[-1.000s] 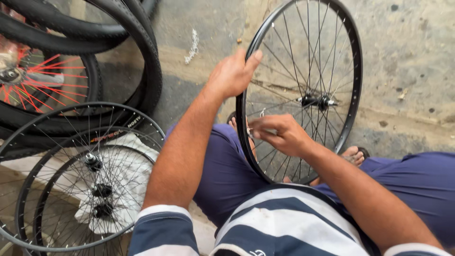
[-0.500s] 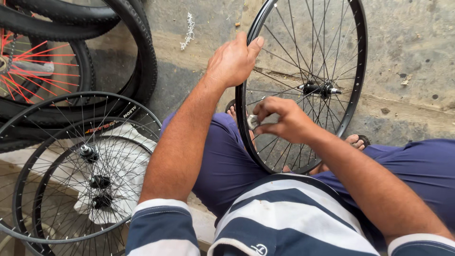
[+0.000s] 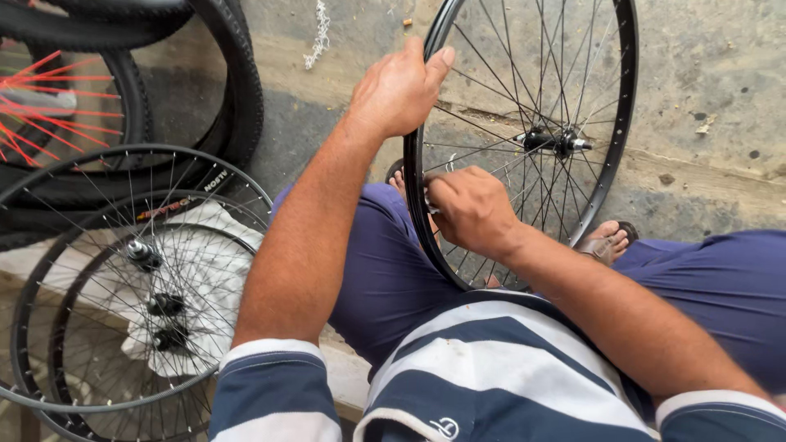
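Left hand (image 3: 399, 92) grips the top of the black spoked wheel (image 3: 610, 155), which stands upright between the knees. Right hand (image 3: 469, 211) is closed at the rim lower down, pinching something small, maybe a spoke nipple. Stacked bare rims (image 3: 49, 270) lie to the left.

Left hand (image 3: 399, 92) raised, fingers curled in grip, right hand (image 3: 473, 211) lower, closed

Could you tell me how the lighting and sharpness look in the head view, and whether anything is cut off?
Head view: soft, even daylight, no hard shadows or glare; left hand on the black wheel rim and right hand at the spokes are sharp; stacked wheels at left run off the frame edge; slight wide-angle curvature.
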`<state>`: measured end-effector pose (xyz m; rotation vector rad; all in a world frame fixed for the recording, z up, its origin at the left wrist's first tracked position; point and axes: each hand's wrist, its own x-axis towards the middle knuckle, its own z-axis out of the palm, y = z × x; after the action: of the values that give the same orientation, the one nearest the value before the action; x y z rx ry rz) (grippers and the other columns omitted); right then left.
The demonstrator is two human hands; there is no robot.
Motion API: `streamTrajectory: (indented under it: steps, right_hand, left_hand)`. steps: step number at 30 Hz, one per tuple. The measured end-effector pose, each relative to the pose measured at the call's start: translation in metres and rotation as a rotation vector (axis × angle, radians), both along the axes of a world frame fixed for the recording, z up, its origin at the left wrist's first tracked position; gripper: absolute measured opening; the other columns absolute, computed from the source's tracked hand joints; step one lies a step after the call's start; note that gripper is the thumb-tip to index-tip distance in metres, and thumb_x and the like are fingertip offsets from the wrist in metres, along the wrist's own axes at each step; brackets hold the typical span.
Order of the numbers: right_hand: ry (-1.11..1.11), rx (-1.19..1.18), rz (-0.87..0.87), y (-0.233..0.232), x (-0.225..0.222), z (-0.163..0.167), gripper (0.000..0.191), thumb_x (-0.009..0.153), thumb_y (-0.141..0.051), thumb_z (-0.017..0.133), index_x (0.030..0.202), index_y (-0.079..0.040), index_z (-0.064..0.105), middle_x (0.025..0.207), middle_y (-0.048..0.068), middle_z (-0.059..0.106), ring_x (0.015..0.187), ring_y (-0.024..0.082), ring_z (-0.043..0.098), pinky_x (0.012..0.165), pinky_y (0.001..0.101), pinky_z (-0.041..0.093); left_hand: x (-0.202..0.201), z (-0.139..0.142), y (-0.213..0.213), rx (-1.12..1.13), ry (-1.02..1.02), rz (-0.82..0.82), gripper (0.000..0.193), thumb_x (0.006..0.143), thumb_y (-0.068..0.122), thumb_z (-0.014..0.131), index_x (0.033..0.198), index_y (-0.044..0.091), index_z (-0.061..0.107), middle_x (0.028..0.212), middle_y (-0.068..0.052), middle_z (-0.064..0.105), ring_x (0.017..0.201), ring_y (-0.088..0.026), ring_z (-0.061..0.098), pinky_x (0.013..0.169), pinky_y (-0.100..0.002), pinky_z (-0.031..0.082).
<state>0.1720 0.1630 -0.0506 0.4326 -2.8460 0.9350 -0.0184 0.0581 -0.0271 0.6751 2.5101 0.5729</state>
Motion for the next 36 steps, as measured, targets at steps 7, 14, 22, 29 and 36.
streamTrajectory:
  steps: [7,14,22,29,36]
  right_hand:
    - [-0.543,-0.496,0.118,0.010,-0.011,0.009,0.030,0.081,-0.023,0.081,0.102,-0.008,0.065,0.089,0.011,0.077,0.083,0.031,0.076,0.072,0.0409,0.058]
    - [-0.480,-0.118,0.077,-0.005,-0.013,0.016,0.039,0.079,-0.024,0.083,0.111,-0.009,0.068,0.090,0.017,0.073,0.085,0.038,0.070,0.074,0.0485,0.054]
    - [0.037,-0.184,-0.038,-0.005,0.002,0.004,0.024,0.077,-0.014,0.079,0.094,-0.008,0.064,0.088,0.011,0.070,0.084,0.035,0.068,0.078,0.0467,0.051]
    - [-0.284,-0.325,0.203,0.012,0.002,0.004,0.023,0.087,-0.014,0.075,0.106,-0.004,0.067,0.096,0.011,0.072,0.087,0.032,0.071,0.077,0.0429,0.056]
    - [-0.310,-0.341,0.398,0.010,0.031,0.003,0.019,0.088,-0.014,0.074,0.101,-0.002,0.066,0.117,0.015,0.072,0.097,0.035,0.071,0.079,0.0433,0.057]
  left_hand:
    - [0.002,-0.002,0.001,0.026,0.032,-0.018,0.062,0.102,0.059,0.041,0.116,0.001,0.056,0.107,-0.027,0.071,0.107,-0.048,0.063,0.092,-0.058,0.046]
    - [-0.001,-0.001,-0.001,0.006,0.013,-0.020,0.063,0.102,0.059,0.039,0.116,0.000,0.056,0.106,-0.025,0.072,0.108,-0.047,0.064,0.092,-0.058,0.047]
    - [0.001,-0.002,0.001,0.013,0.025,-0.017,0.064,0.103,0.060,0.040,0.119,0.000,0.058,0.107,-0.024,0.072,0.108,-0.046,0.065,0.092,-0.058,0.048]
    - [-0.005,-0.005,0.003,0.162,0.047,0.018,0.057,0.099,0.057,0.045,0.119,0.007,0.061,0.099,-0.019,0.074,0.100,-0.042,0.068,0.086,-0.054,0.049]
    - [-0.009,-0.013,0.018,0.279,0.183,0.047,0.042,0.102,0.045,0.057,0.106,0.005,0.066,0.096,-0.019,0.073,0.093,-0.043,0.068,0.081,-0.054,0.052]
